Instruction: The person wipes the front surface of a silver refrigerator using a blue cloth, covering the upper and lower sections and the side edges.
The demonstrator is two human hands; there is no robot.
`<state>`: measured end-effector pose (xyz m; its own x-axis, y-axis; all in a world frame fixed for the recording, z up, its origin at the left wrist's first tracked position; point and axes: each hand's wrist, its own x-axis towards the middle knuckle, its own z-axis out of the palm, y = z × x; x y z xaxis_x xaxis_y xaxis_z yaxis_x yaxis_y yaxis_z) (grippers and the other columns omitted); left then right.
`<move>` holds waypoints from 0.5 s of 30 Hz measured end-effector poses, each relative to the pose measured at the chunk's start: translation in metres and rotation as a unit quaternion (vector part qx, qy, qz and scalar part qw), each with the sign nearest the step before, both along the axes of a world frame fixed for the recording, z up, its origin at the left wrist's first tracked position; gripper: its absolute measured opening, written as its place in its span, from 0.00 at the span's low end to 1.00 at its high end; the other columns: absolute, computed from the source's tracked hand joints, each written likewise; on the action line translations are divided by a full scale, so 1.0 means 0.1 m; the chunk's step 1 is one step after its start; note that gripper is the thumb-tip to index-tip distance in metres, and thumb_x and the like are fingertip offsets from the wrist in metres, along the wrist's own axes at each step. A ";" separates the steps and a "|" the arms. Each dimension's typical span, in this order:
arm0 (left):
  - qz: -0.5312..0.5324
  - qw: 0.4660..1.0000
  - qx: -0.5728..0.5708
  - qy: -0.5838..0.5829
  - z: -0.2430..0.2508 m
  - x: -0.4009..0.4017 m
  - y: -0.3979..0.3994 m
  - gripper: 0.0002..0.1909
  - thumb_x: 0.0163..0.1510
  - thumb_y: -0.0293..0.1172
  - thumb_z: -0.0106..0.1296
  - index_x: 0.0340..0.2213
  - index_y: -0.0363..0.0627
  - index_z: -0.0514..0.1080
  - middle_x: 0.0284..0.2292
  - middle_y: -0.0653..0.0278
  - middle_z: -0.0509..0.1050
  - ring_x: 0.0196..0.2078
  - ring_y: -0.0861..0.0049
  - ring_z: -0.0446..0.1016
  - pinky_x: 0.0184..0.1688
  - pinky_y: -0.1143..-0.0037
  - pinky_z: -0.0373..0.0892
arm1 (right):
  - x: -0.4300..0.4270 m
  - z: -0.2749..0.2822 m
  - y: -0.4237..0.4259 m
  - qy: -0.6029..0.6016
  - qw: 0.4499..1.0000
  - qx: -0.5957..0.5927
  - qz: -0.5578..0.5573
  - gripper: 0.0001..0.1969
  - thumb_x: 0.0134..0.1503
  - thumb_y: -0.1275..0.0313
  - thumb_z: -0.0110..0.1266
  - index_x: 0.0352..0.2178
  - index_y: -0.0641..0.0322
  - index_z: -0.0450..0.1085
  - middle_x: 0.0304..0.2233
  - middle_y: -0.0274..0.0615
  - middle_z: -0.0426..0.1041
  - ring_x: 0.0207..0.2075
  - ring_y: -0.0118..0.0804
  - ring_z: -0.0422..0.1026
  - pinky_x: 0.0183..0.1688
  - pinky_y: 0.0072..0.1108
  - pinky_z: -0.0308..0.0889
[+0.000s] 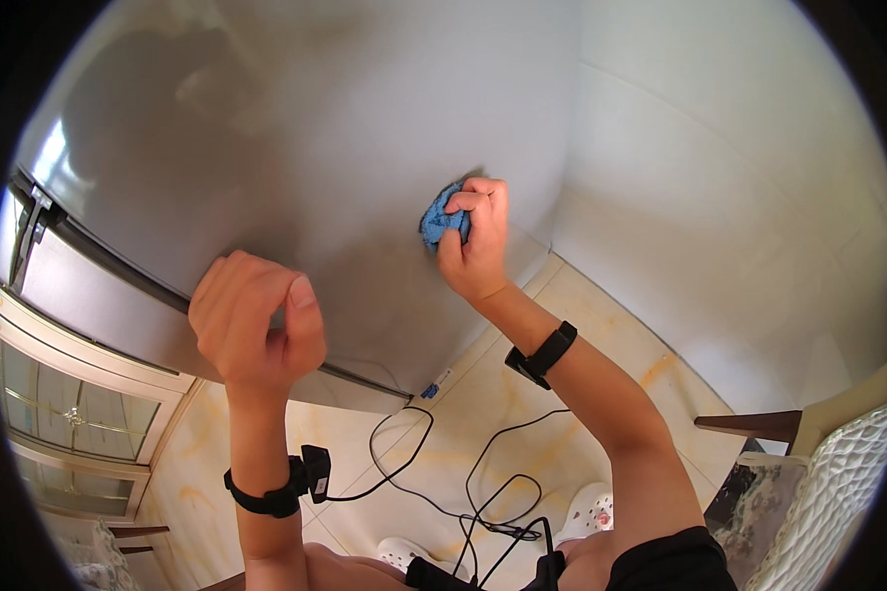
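My right hand (480, 233) grips a crumpled blue cloth (442, 220) and holds it against the grey side panel of a large appliance that looks like a refrigerator (355, 162). To its left, my left hand (259, 321) is curled with the fingers bent, near the panel's dark front edge. No object shows in the left hand, though its palm side is partly hidden. Black straps sit on both wrists, and the left one carries a small black device (315, 473) with a cable.
Black cables (480, 510) lie looped on the tiled floor (562, 458) by my white clogs (588, 510). A pale wall (695, 221) rises at the right, above a chair with a quilted cover (835, 502). A glass-fronted cabinet (74, 414) stands at the left.
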<state>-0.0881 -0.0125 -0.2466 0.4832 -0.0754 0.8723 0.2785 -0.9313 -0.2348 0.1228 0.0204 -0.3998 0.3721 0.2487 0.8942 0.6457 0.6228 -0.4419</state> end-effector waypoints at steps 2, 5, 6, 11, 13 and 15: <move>-0.007 1.000 0.000 -0.001 0.00 0.01 0.01 0.03 0.48 0.19 0.47 0.22 0.35 0.66 0.15 0.61 0.68 0.15 0.72 0.63 0.18 0.77 0.58 | 0.03 -0.12 0.02 0.001 1.000 0.008 0.000 0.15 0.38 0.84 0.45 0.31 0.59 0.64 0.37 0.46 0.62 0.37 0.48 0.61 0.42 0.32 0.59; -0.014 1.000 0.008 -0.017 0.00 0.03 0.03 0.04 0.46 0.20 0.48 0.21 0.37 0.65 0.15 0.63 0.67 0.15 0.72 0.61 0.18 0.77 0.56 | 0.14 -0.50 -0.01 -0.077 0.997 0.015 -0.018 0.17 0.38 0.86 0.42 0.34 0.62 0.62 0.38 0.50 0.61 0.38 0.48 0.60 0.43 0.32 0.59; -0.017 0.999 0.012 -0.033 -0.01 0.05 0.03 0.05 0.45 0.21 0.49 0.19 0.39 0.65 0.15 0.64 0.66 0.14 0.71 0.60 0.18 0.77 0.54 | 0.18 -0.67 -0.05 -0.090 0.996 -0.006 -0.017 0.17 0.38 0.84 0.44 0.34 0.59 0.62 0.38 0.48 0.62 0.38 0.48 0.61 0.42 0.34 0.58; -0.002 0.999 0.028 -0.036 -0.02 0.10 0.05 0.05 0.46 0.21 0.49 0.19 0.39 0.65 0.15 0.64 0.66 0.14 0.71 0.60 0.18 0.77 0.54 | 0.28 -1.03 -0.18 -0.113 0.989 -0.087 -0.030 0.18 0.38 0.82 0.46 0.35 0.58 0.62 0.39 0.46 0.63 0.38 0.49 0.62 0.41 0.36 0.57; 0.008 0.999 0.029 -0.034 -0.03 0.06 0.04 0.05 0.46 0.21 0.49 0.19 0.39 0.65 0.15 0.64 0.66 0.14 0.71 0.60 0.18 0.77 0.54 | 0.20 -0.94 -0.18 -0.077 0.991 -0.111 -0.021 0.17 0.39 0.82 0.46 0.34 0.59 0.62 0.39 0.49 0.62 0.38 0.50 0.61 0.42 0.36 0.56; 0.013 0.999 0.032 -0.010 0.00 0.03 0.02 0.04 0.49 0.19 0.47 0.22 0.35 0.66 0.15 0.61 0.68 0.15 0.73 0.62 0.18 0.77 0.58 | 0.17 -0.83 -0.17 -0.064 0.992 -0.103 -0.014 0.16 0.39 0.82 0.45 0.34 0.60 0.62 0.39 0.50 0.62 0.38 0.50 0.60 0.42 0.35 0.56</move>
<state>-0.0849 -0.0103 -0.2470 0.4678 -0.1195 0.8757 0.3074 -0.9069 -0.2880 0.1396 0.0035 -0.4824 0.2681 0.4233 0.8654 0.7199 0.5089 -0.4720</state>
